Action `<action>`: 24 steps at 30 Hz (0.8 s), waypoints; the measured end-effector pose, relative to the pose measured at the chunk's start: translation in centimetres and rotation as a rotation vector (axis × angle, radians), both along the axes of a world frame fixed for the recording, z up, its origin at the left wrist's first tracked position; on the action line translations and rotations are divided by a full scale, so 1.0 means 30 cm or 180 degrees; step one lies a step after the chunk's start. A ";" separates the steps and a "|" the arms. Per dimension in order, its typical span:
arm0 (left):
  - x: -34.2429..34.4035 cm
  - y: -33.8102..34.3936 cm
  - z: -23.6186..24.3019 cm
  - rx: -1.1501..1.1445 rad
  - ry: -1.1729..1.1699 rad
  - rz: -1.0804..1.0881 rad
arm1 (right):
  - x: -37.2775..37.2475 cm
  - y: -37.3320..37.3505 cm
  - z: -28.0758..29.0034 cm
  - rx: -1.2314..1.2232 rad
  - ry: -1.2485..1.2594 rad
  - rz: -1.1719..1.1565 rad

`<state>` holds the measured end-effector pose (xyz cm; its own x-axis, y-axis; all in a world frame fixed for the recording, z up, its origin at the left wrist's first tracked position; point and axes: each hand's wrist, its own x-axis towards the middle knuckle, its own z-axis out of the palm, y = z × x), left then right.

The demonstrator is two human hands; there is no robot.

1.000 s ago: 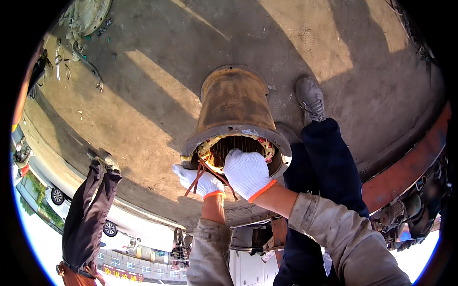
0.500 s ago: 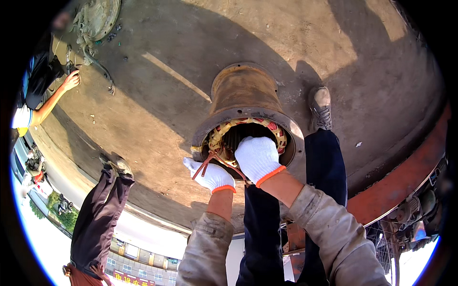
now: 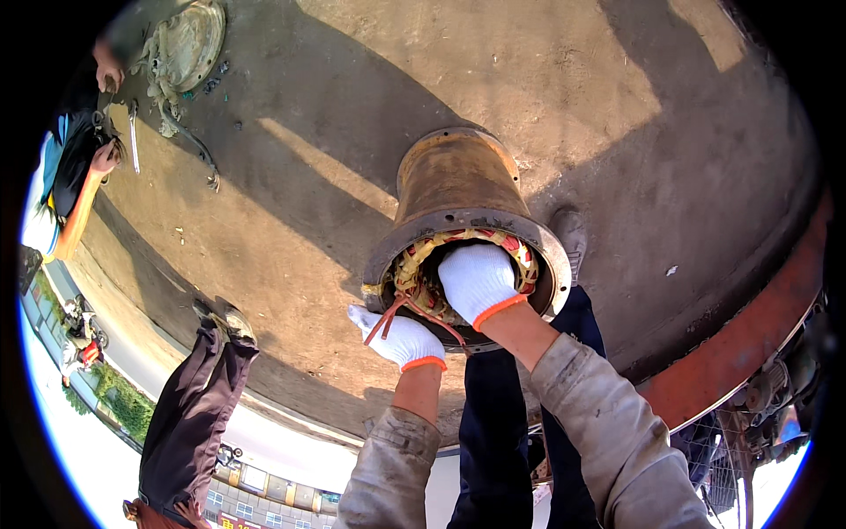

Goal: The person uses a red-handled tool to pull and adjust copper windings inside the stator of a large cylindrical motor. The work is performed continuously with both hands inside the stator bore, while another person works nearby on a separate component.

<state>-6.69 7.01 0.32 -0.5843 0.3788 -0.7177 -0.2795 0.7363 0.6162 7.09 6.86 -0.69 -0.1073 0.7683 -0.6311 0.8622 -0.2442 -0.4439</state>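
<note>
Wide concrete floor point(image 3: 546, 97), sunlit, crossed by long shadows. Curved orange-red edge point(image 3: 749, 344) at lower right, probably part of a machine, too bent by the lens to tell.

Standing upright on the floor near the middle: rusty brown motor housing point(image 3: 454, 181), a hollow cylinder with a flanged rim on top. Inside the rim, a ring of yellowish windings point(image 3: 414, 269) with red patches, wrapped around the bore.

Dark trousers point(image 3: 189, 414) of another person at lower left, shoe planted on the floor well apart from the housing. Farther off at upper left, a second person's arm beside a round metal cover point(image 3: 189, 44) lying flat.

Right hand point(image 3: 478, 280), in a white glove with an orange cuff, reaching down into the bore, fingers curled and hidden below the windings; grip there impossible to tell. Left hand point(image 3: 398, 337), gloved the same, just outside the rim at its near edge, closed on thin reddish lead wires point(image 3: 392, 313) running out from the windings. Hands near each other, not touching.
</note>
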 end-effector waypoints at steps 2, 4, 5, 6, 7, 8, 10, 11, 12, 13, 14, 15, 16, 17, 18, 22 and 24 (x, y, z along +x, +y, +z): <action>-0.023 -0.003 0.002 -0.0225 0.0117 -0.0204 | 0.019 -0.023 0.179 -0.0091 -0.0057 0.0087; -0.070 -0.038 0.002 -0.0694 0.0568 -0.0689 | 0.041 -0.092 0.332 -0.0138 0.0013 0.0098; -0.099 -0.029 0.003 -0.0562 0.0509 -0.0747 | 0.051 -0.097 0.369 -0.0114 0.0041 0.0139; -0.119 -0.020 0.009 -0.0431 0.0425 -0.0804 | 0.053 -0.108 0.350 0.0030 0.0041 0.0092; -0.136 -0.006 0.005 -0.0282 0.0326 -0.0854 | 0.060 -0.107 0.309 0.0193 0.0061 0.0073; -0.101 0.054 0.045 -0.0263 0.0080 -0.0828 | 0.082 -0.102 0.276 0.0263 0.0101 0.0051; 0.020 0.224 0.138 -0.0192 0.0174 -0.0939 | 0.095 -0.114 0.306 0.0247 0.0117 0.0026; 0.030 0.289 0.108 -0.0139 0.0227 -0.0913 | 0.092 -0.130 0.352 0.0302 0.0178 0.0017; 0.075 0.317 0.102 -0.0170 0.0534 -0.1217 | 0.086 -0.144 0.386 0.0155 0.0114 0.0051; 0.109 0.331 0.111 -0.0223 0.0836 -0.1521 | 0.079 -0.151 0.384 0.0222 0.0112 0.0064; 0.099 0.335 0.105 -0.0160 0.0825 -0.1486 | 0.075 -0.147 0.386 0.0320 0.0100 0.0083; 0.083 0.334 0.096 -0.0096 0.0811 -0.1453 | 0.071 -0.145 0.364 0.0388 0.0110 0.0074; 0.066 0.326 0.084 -0.0059 0.0803 -0.1422 | 0.069 -0.146 0.341 0.0409 0.0146 0.0063; 0.063 0.329 0.073 -0.0092 0.0906 -0.1431 | 0.072 -0.144 0.322 0.0441 0.0155 0.0054; 0.059 0.329 0.065 -0.0123 0.1007 -0.1438 | 0.075 -0.149 0.337 0.0425 0.0162 0.0056; 0.070 0.316 0.075 -0.0070 0.0950 -0.1376 | 0.066 -0.159 0.328 0.0473 0.0193 0.0120; 0.069 0.330 0.068 0.0072 0.0789 -0.1467 | 0.077 -0.144 0.341 0.0517 0.0152 0.0019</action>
